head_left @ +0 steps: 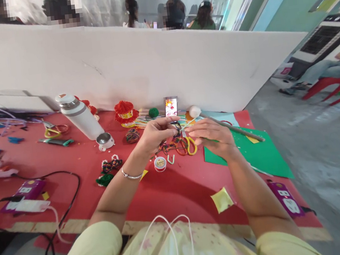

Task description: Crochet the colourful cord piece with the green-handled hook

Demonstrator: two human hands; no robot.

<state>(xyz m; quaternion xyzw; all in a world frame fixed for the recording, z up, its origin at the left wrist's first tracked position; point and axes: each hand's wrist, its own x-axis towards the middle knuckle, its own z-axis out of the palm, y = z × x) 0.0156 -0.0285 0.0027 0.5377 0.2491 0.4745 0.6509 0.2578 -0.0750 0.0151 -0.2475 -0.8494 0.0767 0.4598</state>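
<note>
My left hand point(155, 136) is closed in a pinch above the table, holding a dark multicoloured cord point(169, 146) whose length trails down to the tabletop. Close by, my right hand point(216, 138) has its fingers pressed together by a thin pale strip point(189, 124), which points toward the left fingertips. Whether the strip passes through the cord is too small to tell. Beneath the hands lie scissors with yellow and orange handles point(191, 146). A small white-rimmed spool point(160, 164) and a pale U-shaped piece point(171, 159) sit just nearer to me.
Behind the hands, a lit phone point(171, 107) leans by a white panel point(138, 65). A white flask point(79, 117), its metal cup point(105, 141) and a red fuzzy ornament point(125, 113) stand left. Rightward are a green sheet point(253, 155), a stick point(234, 128) and a power strip point(287, 200).
</note>
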